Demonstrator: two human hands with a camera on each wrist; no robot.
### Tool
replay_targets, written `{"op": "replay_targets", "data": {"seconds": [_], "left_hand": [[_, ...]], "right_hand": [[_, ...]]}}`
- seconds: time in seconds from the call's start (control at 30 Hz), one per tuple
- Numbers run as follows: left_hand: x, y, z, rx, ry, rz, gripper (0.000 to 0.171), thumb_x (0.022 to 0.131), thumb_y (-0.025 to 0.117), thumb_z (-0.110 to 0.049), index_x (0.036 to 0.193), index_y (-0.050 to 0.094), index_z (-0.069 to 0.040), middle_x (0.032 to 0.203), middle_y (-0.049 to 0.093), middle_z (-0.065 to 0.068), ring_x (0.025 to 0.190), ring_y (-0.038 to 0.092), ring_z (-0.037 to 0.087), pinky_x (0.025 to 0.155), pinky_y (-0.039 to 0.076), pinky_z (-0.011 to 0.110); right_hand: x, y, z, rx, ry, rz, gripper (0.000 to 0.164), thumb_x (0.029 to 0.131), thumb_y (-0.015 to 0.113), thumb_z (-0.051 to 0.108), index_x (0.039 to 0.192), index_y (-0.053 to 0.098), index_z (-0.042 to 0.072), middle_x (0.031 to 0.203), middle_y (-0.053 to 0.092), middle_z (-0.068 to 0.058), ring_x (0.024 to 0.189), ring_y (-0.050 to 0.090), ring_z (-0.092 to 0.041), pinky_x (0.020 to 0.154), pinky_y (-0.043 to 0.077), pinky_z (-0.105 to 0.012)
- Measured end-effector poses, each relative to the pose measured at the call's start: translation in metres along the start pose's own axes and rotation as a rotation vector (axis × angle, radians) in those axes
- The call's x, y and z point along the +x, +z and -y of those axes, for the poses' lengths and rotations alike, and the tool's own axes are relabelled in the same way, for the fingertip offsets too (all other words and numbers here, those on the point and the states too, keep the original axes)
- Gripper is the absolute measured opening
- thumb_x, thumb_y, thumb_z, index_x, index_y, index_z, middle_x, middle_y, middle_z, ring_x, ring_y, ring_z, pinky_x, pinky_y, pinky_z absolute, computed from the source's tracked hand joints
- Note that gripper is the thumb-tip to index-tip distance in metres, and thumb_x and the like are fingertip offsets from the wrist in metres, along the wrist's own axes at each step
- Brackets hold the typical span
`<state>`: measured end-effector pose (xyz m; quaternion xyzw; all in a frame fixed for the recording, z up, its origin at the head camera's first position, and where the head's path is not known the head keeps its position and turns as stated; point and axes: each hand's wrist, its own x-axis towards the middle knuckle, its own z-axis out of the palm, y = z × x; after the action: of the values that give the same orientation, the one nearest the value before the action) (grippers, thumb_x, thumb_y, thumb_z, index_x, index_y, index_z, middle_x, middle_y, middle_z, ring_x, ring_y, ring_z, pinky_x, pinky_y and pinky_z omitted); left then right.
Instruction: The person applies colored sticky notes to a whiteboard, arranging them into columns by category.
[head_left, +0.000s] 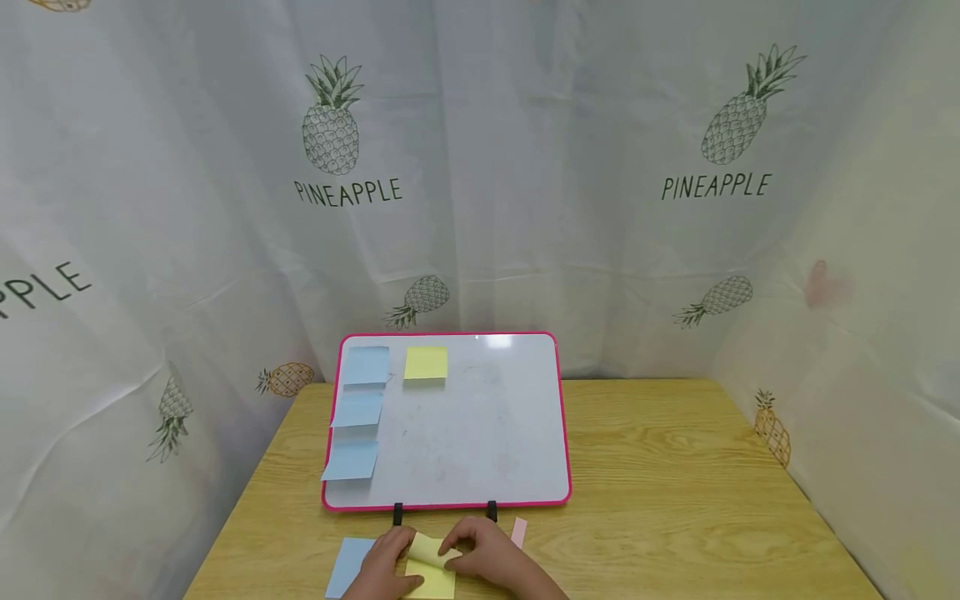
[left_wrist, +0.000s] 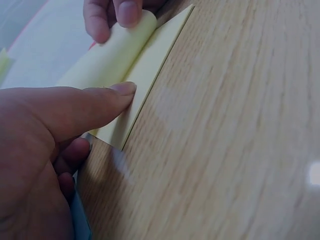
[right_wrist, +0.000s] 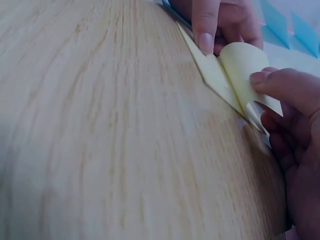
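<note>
A yellow sticky note pad (head_left: 431,586) lies on the table in front of the whiteboard. Its top sheet (head_left: 429,552) curls up and back toward the board, peeled from the near edge. My right hand (head_left: 483,550) pinches the right edge of this sheet between thumb and fingers, best seen in the right wrist view. At the pad's left side, my left hand (head_left: 384,567) holds it, with the thumb (left_wrist: 107,100) pressed on the bared part and the other fingers bent by the edge. A blue sticky note pad (head_left: 347,565) lies to the left, partly covered by that hand.
The pink-rimmed whiteboard (head_left: 480,425) stands tilted on black feet (head_left: 398,514). Three blue notes (head_left: 357,409) run down its left side; a yellow note (head_left: 426,363) sticks near the top. A pink strip (head_left: 519,532) lies beyond the right hand. A pineapple-print curtain (head_left: 510,208) surrounds the wooden table (head_left: 660,492).
</note>
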<state>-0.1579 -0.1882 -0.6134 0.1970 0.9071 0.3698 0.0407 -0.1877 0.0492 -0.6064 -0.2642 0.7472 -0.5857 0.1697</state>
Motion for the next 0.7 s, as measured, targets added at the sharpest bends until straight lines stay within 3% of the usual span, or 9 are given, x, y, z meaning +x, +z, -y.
{"op": "replay_targets", "data": {"seconds": [0.23, 0.4, 0.57, 0.7], "left_hand": [[-0.001, -0.002, 0.002, -0.026, -0.038, 0.027, 0.059, 0.076, 0.083, -0.026, 0.122, 0.054, -0.004, 0.113, 0.054, 0.006, 0.095, 0.05, 0.022, 0.077, 0.043, 0.042], [-0.004, -0.003, 0.002, -0.057, -0.041, 0.018, 0.062, 0.075, 0.084, -0.024, 0.123, 0.053, -0.002, 0.11, 0.052, 0.003, 0.09, 0.047, 0.014, 0.074, 0.042, 0.037], [-0.004, 0.0, -0.002, -0.156, -0.108, 0.0, 0.072, 0.073, 0.086, -0.017, 0.127, 0.043, 0.001, 0.107, 0.05, 0.004, 0.085, 0.042, 0.011, 0.071, 0.041, 0.031], [-0.004, 0.003, -0.004, -0.216, -0.095, -0.03, 0.074, 0.07, 0.088, -0.012, 0.124, 0.038, -0.001, 0.108, 0.047, 0.008, 0.084, 0.04, 0.012, 0.069, 0.039, 0.028]], "right_hand": [[0.003, 0.001, 0.006, -0.013, 0.001, -0.013, 0.017, 0.079, 0.079, 0.003, 0.094, 0.075, 0.011, 0.096, 0.067, 0.011, 0.087, 0.06, -0.005, 0.076, 0.05, -0.022], [0.006, 0.002, 0.01, -0.073, -0.012, -0.07, 0.02, 0.077, 0.079, 0.0, 0.091, 0.075, 0.012, 0.088, 0.066, 0.011, 0.07, 0.055, -0.001, 0.063, 0.049, -0.022], [0.009, 0.0, 0.009, -0.098, 0.005, -0.116, 0.022, 0.077, 0.077, -0.004, 0.091, 0.076, 0.013, 0.081, 0.064, 0.008, 0.058, 0.051, 0.0, 0.052, 0.047, -0.021], [0.011, 0.0, 0.01, -0.121, 0.018, -0.163, 0.022, 0.077, 0.077, -0.004, 0.091, 0.076, 0.014, 0.079, 0.063, 0.008, 0.06, 0.052, -0.002, 0.053, 0.047, -0.022]]}}
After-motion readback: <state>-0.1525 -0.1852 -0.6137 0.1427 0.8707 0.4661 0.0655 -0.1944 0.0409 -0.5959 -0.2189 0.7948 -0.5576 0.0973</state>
